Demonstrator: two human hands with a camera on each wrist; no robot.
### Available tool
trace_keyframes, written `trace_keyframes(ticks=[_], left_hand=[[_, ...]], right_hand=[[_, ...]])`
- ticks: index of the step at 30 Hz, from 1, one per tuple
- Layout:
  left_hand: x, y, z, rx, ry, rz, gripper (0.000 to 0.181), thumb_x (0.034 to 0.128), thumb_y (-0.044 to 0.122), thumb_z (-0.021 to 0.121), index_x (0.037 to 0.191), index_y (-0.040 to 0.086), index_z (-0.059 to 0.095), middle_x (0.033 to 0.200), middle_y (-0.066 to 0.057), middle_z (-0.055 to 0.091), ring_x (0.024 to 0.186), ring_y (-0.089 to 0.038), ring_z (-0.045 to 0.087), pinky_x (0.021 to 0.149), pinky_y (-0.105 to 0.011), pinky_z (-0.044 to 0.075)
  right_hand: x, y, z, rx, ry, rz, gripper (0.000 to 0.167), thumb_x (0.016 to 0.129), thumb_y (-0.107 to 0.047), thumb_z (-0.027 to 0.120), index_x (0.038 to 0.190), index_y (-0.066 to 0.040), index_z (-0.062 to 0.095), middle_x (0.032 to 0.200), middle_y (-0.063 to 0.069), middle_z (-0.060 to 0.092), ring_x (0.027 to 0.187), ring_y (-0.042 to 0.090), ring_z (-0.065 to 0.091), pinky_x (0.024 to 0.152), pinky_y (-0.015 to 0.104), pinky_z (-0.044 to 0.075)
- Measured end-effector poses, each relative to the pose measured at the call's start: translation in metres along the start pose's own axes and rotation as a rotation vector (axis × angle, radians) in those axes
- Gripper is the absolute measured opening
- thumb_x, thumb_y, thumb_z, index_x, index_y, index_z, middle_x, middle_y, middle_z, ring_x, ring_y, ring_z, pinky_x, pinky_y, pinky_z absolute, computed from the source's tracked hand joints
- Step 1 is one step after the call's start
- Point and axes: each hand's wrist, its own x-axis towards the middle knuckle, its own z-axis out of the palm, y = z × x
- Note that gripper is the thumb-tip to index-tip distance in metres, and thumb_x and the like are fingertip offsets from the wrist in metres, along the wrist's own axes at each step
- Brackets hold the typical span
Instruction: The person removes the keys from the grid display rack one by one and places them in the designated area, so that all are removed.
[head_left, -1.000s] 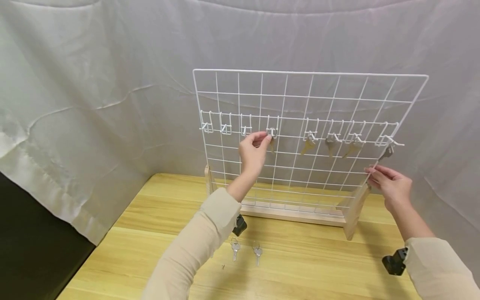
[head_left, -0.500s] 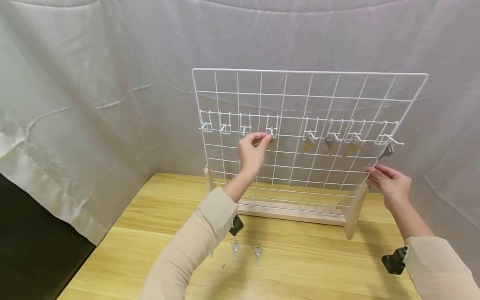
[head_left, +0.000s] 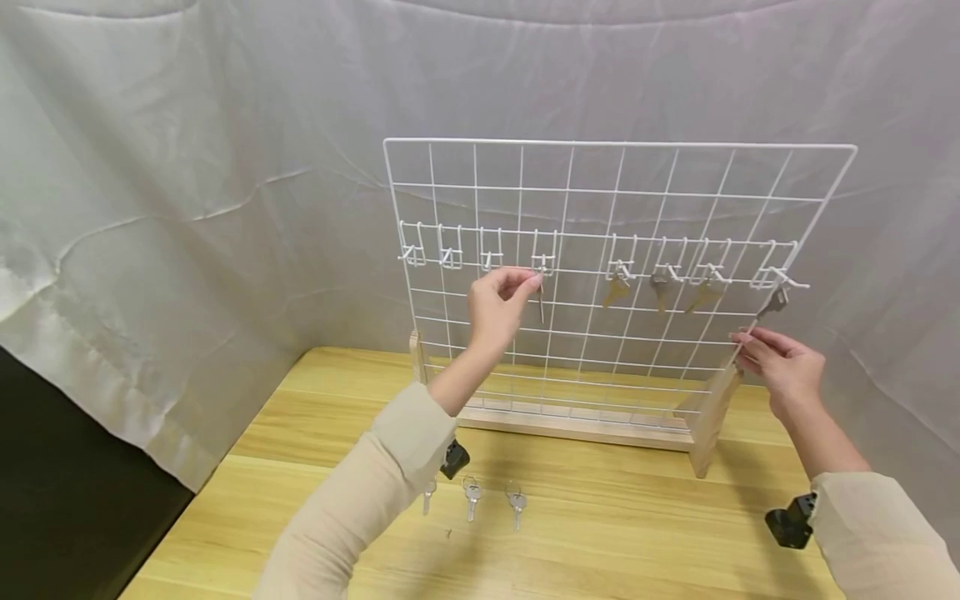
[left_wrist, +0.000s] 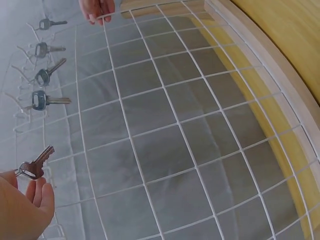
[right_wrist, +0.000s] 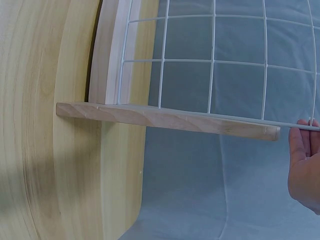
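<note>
Just in front of the wire grid [head_left: 622,144], left of its middle, your left thumb and fingers pinch the ring [left_wrist: 18,173] of a key [head_left: 542,306]; its long axis runs near upright, blade pointing down. Your left hand [head_left: 497,305] sits just below a hook [head_left: 543,263]; whether the ring is on it I can't tell. Your right hand [head_left: 783,367] grips the grid's right edge.

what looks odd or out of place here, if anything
The tiny object on the table, just in front of the three loose keys, looks odd: it seems too small to be another key, though I can't identify it. Nothing looks spilled.
</note>
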Motion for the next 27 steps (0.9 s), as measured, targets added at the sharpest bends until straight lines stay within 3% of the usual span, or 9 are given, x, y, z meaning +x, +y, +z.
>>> trace_keyframes(ticks=[7, 11, 19, 27], left_hand=[[-0.003, 0.006, -0.006, -0.008, -0.079, 0.016, 0.014, 0.0826, 0.007, 0.068, 0.088, -0.006, 0.067, 0.096, -0.018, 0.070, 0.081, -0.024, 0.068, 0.072, -0.017, 0.055], [-0.005, 0.009, -0.011, -0.025, -0.107, 0.017, 0.015, 0.0833, 0.007, 0.067, 0.090, -0.006, 0.066, 0.096, -0.019, 0.070, 0.082, -0.028, 0.066, 0.071, -0.015, 0.054], [-0.007, 0.012, -0.017, 0.005, -0.123, 0.013, 0.014, 0.0834, 0.009, 0.067, 0.088, -0.004, 0.067, 0.089, -0.018, 0.070, 0.060, 0.000, 0.053, 0.052, -0.011, 0.043], [-0.011, 0.013, -0.020, 0.025, -0.140, 0.005, 0.015, 0.0829, 0.009, 0.068, 0.088, -0.004, 0.067, 0.086, -0.019, 0.069, 0.058, -0.001, 0.049, 0.050, -0.011, 0.036]], right_hand=[[0.000, 0.000, 0.000, -0.007, 0.002, 0.003, 0.021, 0.082, 0.009, 0.060, 0.080, -0.007, 0.073, 0.072, 0.002, 0.073, 0.065, 0.009, 0.070, 0.060, 0.021, 0.057], [-0.001, 0.000, 0.000, -0.020, 0.003, 0.010, 0.019, 0.082, 0.008, 0.061, 0.080, -0.007, 0.073, 0.072, 0.001, 0.073, 0.066, 0.010, 0.070, 0.060, 0.021, 0.057], [-0.001, -0.003, 0.000, -0.036, 0.018, 0.028, 0.019, 0.082, 0.007, 0.062, 0.079, -0.008, 0.073, 0.071, 0.001, 0.073, 0.064, 0.009, 0.070, 0.060, 0.020, 0.057], [-0.001, -0.001, 0.000, -0.031, 0.016, 0.023, 0.018, 0.082, 0.006, 0.063, 0.080, -0.008, 0.073, 0.072, 0.001, 0.073, 0.065, 0.009, 0.070, 0.060, 0.020, 0.057]])
